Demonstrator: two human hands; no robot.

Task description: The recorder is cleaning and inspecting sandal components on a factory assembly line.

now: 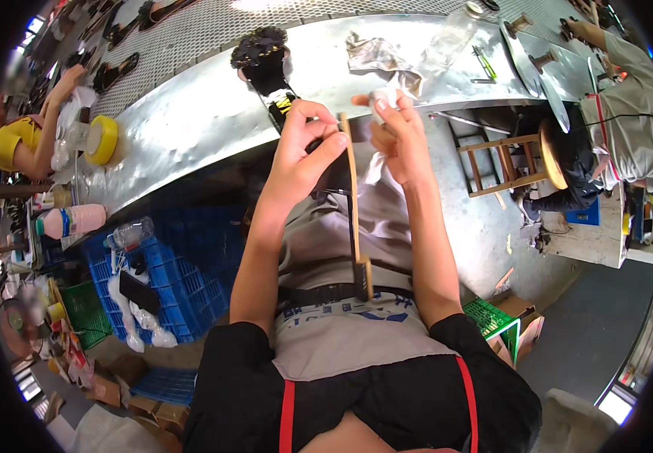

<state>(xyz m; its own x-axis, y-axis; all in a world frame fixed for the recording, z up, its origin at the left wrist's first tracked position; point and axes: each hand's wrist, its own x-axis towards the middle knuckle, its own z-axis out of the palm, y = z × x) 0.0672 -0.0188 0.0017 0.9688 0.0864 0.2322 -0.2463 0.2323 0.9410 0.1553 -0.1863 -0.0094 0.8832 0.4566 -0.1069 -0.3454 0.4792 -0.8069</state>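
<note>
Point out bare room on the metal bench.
Bare bench shows between the yellow roll and black shoe, and between that shoe and the cloth. Crowded: the right, with bottle, green tool, flat grey pieces.

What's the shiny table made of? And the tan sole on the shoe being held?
The table looks like sheet metal: silvery, glossy, with rippled glare. The tan sole looks smooth and rather dull, perhaps rubber or leather; its even colour doesn't settle which.

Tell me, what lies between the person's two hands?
In the head view, part of a shoe, edge-on with its tan sole facing right, lies between the left hand, gripping it, and the right hand, holding something white.
</note>
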